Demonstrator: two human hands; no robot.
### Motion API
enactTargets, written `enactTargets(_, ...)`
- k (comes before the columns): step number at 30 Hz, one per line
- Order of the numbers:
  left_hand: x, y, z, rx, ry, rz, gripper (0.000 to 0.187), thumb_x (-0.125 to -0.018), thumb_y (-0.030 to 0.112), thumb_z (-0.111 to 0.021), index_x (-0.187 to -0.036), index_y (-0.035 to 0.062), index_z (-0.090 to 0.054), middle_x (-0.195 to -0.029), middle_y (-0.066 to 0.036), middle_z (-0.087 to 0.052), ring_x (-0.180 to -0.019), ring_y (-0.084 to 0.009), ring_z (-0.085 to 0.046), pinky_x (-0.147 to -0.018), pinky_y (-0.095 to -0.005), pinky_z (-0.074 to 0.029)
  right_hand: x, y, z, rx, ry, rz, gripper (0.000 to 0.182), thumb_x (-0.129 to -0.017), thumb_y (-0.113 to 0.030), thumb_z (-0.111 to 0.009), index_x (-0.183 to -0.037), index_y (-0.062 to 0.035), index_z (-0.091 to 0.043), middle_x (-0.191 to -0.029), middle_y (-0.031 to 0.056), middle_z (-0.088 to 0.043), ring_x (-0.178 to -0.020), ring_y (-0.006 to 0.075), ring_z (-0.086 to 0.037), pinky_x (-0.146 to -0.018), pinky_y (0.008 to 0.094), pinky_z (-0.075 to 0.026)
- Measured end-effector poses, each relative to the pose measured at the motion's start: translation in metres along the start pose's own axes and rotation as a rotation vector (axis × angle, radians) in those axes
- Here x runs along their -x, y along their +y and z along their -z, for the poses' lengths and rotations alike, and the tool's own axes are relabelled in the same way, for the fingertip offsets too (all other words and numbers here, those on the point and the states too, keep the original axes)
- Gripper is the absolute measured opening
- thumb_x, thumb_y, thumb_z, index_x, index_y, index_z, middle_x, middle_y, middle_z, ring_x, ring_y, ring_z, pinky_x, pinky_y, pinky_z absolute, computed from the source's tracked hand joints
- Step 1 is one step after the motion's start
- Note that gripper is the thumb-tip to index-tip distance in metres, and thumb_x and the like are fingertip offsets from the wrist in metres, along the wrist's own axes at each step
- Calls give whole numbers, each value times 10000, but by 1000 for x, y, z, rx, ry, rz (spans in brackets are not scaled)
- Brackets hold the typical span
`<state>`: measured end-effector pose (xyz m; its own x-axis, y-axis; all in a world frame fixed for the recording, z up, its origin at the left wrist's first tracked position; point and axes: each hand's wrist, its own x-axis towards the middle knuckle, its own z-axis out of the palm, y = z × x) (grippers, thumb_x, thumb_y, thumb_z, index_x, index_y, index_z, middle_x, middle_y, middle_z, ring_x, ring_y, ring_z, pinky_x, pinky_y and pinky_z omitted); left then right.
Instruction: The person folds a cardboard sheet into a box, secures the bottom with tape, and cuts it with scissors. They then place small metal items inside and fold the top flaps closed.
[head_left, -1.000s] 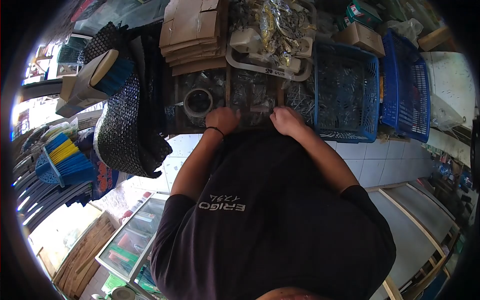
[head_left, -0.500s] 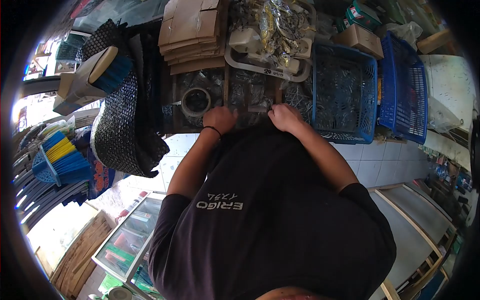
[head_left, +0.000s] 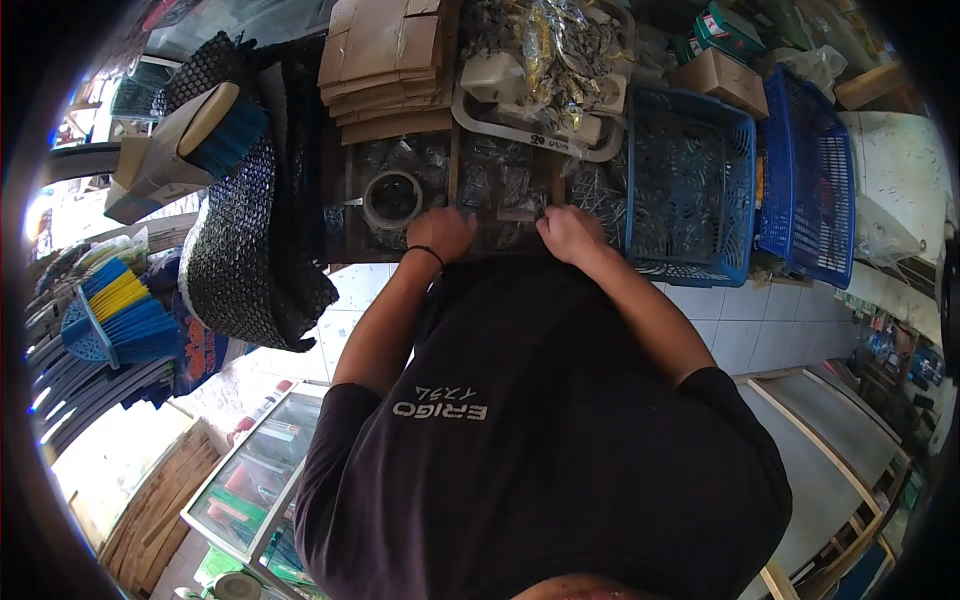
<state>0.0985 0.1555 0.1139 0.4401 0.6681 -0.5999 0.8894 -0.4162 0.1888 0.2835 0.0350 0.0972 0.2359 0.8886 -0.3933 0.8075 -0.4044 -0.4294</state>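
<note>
My left hand (head_left: pixel 440 236), with a black band at the wrist, and my right hand (head_left: pixel 569 234) are both curled at the near edge of a wooden compartment tray (head_left: pixel 455 170). Between them lies a clear plastic bag of small metal parts (head_left: pixel 503 208), and the fingers of both hands close on its edges. The fingertips are hidden behind the knuckles. A roll of tape (head_left: pixel 393 199) lies in the compartment just left of my left hand. My dark shirt fills the lower middle of the view.
Two blue plastic baskets (head_left: pixel 690 180) (head_left: pixel 808 180) of hardware stand to the right. Flat cardboard (head_left: pixel 385 60) and a white tray of bagged fittings (head_left: pixel 540 70) lie behind. Rolled black mesh (head_left: pixel 245 240), a brush (head_left: pixel 190 140) and brooms (head_left: pixel 115 320) sit left. A glass cabinet (head_left: pixel 250 480) is below.
Both hands stay at the tray edge on the bag. My left hand has drifted slightly left; the view itself has shifted a little.
</note>
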Motion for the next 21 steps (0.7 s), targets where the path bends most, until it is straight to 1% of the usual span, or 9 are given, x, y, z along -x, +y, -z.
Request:
enactTargets(3, 1, 1, 0, -4, 12, 3, 479, -877, 440, -498, -876, 3, -694, -914, -233, -666, -892, -383, -650, -785, -452, -520, 3, 2, -7, 11, 72, 33, 320, -864, -305, -495, -853, -24, -649, -847, 198, -659, -817, 392, -636, -716, 480, -519)
enactTargets(7, 0, 2, 2, -1, 19, -11, 482, -875, 444, -498, -849, 6, -697, -910, -232, -665, -882, -374, -653, -776, -453, -521, -1, 3, -3, -52, 16, -11, 308, -863, -290, -496, -866, -21, -647, -854, 200, -659, -827, 395, -633, -729, 477, -516)
enactTargets(9, 13, 7, 11, -37, 49, -65, 485, -873, 448, -500, -834, 8, -699, -898, -232, -665, -870, -370, -656, -764, -453, -522, -4, 5, 1, -116, -18, -12, 308, -864, -283, -491, -871, -16, -646, -861, 204, -658, -836, 398, -631, -742, 478, -513)
enactTargets(12, 15, 16, 27, -11, 70, -77, 495, -869, 461, -504, -816, 10, -700, -878, -232, -664, -846, -366, -658, -743, -449, -523, 2, -3, 14, -103, 57, 6, 309, -866, -276, -486, -888, -13, -647, -881, 212, -656, -858, 403, -626, -766, 479, -503)
enactTargets(13, 13, 16, 29, 13, 72, -64, 499, -868, 467, -505, -810, 11, -701, -872, -233, -664, -837, -365, -658, -735, -448, -524, 0, -1, 11, -90, 29, 1, 308, -866, -276, -485, -894, -14, -645, -886, 214, -655, -862, 404, -625, -769, 479, -502)
enactTargets(15, -7, 3, 0, 10, 126, -70, 524, -874, 489, -491, -761, 24, -703, -841, -228, -663, -825, -379, -654, -732, -453, -522, -7, 6, 1, -61, -24, -3, 308, -866, -277, -483, -906, -16, -642, -895, 216, -654, -869, 406, -623, -775, 479, -499)
enactTargets(16, -9, 3, -1, 8, 154, -75, 538, -877, 501, -484, -736, 30, -704, -826, -225, -663, -818, -386, -651, -730, -456, -522, -6, 2, 3, -62, -50, -11, 309, -868, -278, -482, -914, -18, -642, -898, 215, -654, -872, 405, -623, -777, 477, -500)
enactTargets(18, -3, 7, 9, -9, 118, -106, 538, -875, 501, -486, -758, 22, -701, -826, -225, -663, -823, -387, -651, -733, -457, -521, -6, -2, 11, -62, -93, -35, 310, -871, -281, -479, -929, -24, -642, -905, 213, -655, -877, 403, -624, -780, 475, -501)
enactTargets(21, 5, 9, 15, -11, 89, -109, 540, -874, 501, -486, -801, 11, -699, -828, -225, -663, -831, -387, -651, -739, -456, -522, -3, -6, 18, -92, 18, 52, 321, -876, -291, -472, -949, -31, -646, -919, 207, -657, -886, 398, -625, -786, 473, -503)
